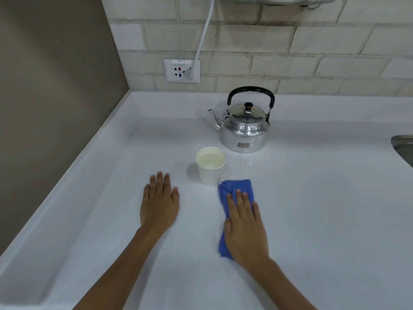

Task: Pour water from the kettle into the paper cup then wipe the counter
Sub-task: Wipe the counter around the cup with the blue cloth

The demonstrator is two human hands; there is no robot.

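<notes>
A shiny metal kettle (244,128) with a black handle stands upright on the white counter (312,209), its spout pointing left. Just in front of it, to the left, a white paper cup (210,167) holds water. A folded blue cloth (234,189) lies on the counter right of the cup, almost touching it. My right hand (244,224) presses flat on the cloth, fingers together, covering most of it. To the left of the cup my left hand (159,202) rests flat on the bare counter, holding nothing.
A wall socket (181,70) with a white cable plugged in sits on the tiled back wall. The rim of a steel sink (403,148) shows at the right edge. A brown side wall bounds the counter on the left.
</notes>
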